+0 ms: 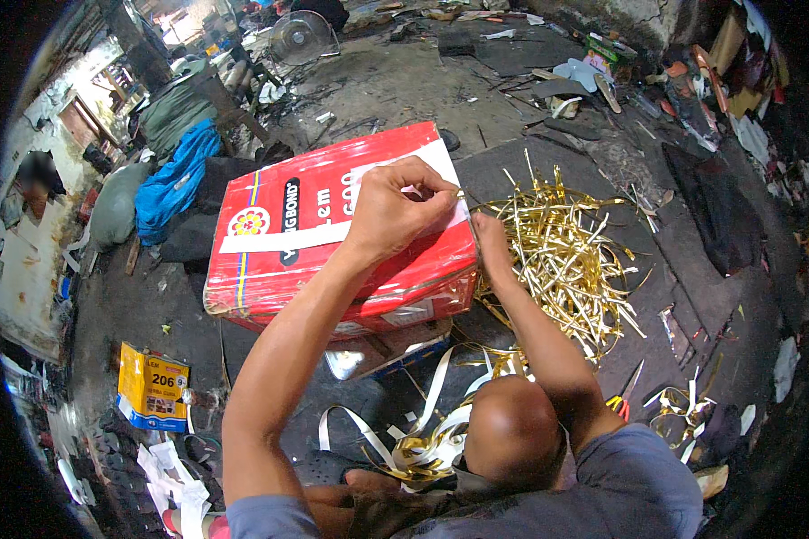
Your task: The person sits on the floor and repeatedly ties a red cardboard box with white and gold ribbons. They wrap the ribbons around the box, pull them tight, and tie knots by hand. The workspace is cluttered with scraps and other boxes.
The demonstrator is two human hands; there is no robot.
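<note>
My left hand [395,211] is over the top of a red carton [288,202], its thumb and forefinger pinched together near the carton's right edge. What lies between the fingertips is too small to make out. Beneath that hand, white strips [283,240] lie across the carton top. My right hand [489,241] is just off the carton's right side, close to the left hand's fingertips. Its fingers are mostly hidden, so its grip does not show. Beside it spreads a heap of thin gold and white strips [571,260] on the floor.
More white and gold strips [431,440] lie by my bare knee [512,422]. Scissors [622,400] with red and yellow handles rest to the right. A yellow can-like container [151,388] stands at left. A fan [304,38], blue cloth [178,180] and scraps lie farther off.
</note>
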